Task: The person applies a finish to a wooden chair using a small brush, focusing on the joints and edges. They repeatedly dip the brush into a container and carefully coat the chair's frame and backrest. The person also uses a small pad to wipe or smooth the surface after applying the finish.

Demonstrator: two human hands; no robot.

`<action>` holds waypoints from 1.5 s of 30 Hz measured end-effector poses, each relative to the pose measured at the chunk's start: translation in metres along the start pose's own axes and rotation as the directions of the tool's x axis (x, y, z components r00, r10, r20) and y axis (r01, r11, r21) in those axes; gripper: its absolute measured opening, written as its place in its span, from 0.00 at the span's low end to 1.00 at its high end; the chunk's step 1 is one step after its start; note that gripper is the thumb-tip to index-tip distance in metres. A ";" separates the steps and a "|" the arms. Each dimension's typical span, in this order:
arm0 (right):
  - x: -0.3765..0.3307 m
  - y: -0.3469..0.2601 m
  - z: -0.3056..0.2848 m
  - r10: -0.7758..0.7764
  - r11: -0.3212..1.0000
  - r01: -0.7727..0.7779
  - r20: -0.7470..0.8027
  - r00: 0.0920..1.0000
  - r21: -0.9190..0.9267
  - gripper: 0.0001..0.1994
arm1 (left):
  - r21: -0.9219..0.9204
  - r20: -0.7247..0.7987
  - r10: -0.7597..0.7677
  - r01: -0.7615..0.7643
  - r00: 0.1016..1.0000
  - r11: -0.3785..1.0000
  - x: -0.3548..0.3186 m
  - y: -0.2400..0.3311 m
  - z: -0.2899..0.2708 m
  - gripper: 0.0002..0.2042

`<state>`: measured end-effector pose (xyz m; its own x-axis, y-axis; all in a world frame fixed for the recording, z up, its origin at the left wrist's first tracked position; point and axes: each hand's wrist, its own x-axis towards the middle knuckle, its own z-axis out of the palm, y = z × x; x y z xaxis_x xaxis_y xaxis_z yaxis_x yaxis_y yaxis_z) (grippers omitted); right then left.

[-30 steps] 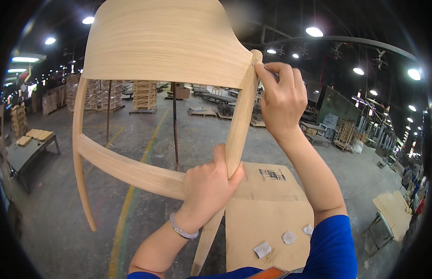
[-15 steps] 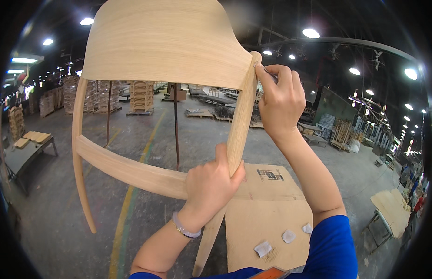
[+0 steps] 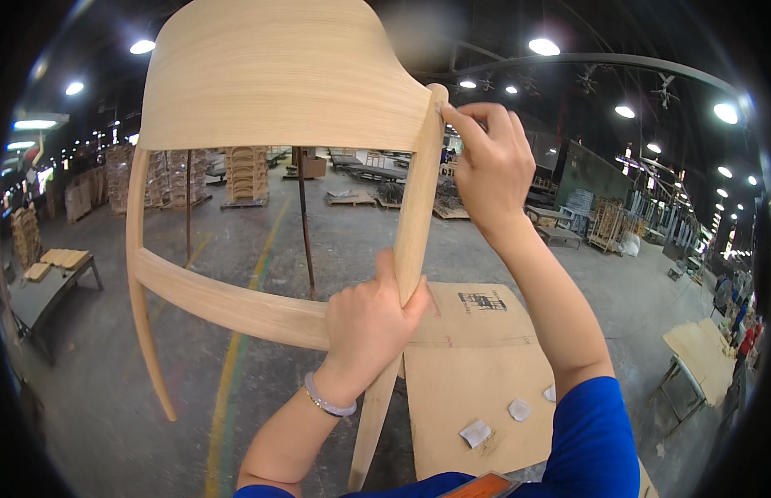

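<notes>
A pale wooden chair frame [image 3: 278, 83] with a broad curved back panel is held up in front of me. My left hand [image 3: 369, 324] grips it where the lower rail [image 3: 228, 299] meets the right upright leg [image 3: 414, 216]. My right hand [image 3: 489, 162] is at the top of that upright, fingers pinched on a small light piece pressed against the wood near the panel's corner. The left leg [image 3: 141, 332] hangs free above the floor. A bracelet [image 3: 327, 404] circles my left wrist.
A flat cardboard sheet [image 3: 477, 365] lies on the concrete floor below, with small white scraps [image 3: 475, 432] on it. A table [image 3: 45, 278] with wooden pieces stands at left, another table [image 3: 701, 357] at right. Stacked wooden frames [image 3: 246, 173] and pallets fill the hall behind.
The chair frame and both hands have stayed almost in place; my right hand's fingers have shifted slightly at the top of the upright.
</notes>
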<state>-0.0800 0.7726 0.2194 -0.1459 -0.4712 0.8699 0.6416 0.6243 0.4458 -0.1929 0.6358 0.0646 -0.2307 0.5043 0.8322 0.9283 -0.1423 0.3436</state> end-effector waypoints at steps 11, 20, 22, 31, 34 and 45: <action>0.028 0.014 0.009 0.535 0.483 -0.620 0.353 0.768 0.618 0.13 | 0.022 0.020 0.004 -0.005 1.000 1.000 0.005 -0.022 -0.007 0.24; 0.045 -0.006 0.020 0.539 0.531 -0.738 0.506 0.673 0.415 0.15 | 0.084 -0.012 0.014 -0.013 1.000 0.996 0.010 -0.030 -0.007 0.22; 0.047 -0.007 0.022 0.544 0.561 -0.734 0.499 0.675 0.383 0.14 | 0.088 -0.001 -0.001 0.001 1.000 0.996 0.011 -0.031 -0.008 0.22; 0.052 -0.018 0.033 0.518 0.670 -0.647 0.396 0.759 0.365 0.12 | 0.127 -0.037 0.025 -0.020 0.999 0.992 0.013 -0.036 -0.009 0.22; 0.055 -0.022 0.036 0.509 0.677 -0.618 0.351 0.786 0.400 0.12 | 0.117 -0.046 0.023 -0.018 0.999 0.993 0.013 -0.038 -0.010 0.22; 0.057 -0.032 0.040 0.509 0.746 -0.588 0.301 0.806 0.314 0.14 | 0.095 -0.023 -0.012 0.014 1.000 0.995 0.014 -0.039 -0.012 0.24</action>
<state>-0.1387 0.7504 0.2627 -0.0182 0.1256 0.9919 0.3280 0.9379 -0.1127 -0.2358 0.6383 0.0675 -0.2487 0.4862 0.8377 0.9483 -0.0539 0.3128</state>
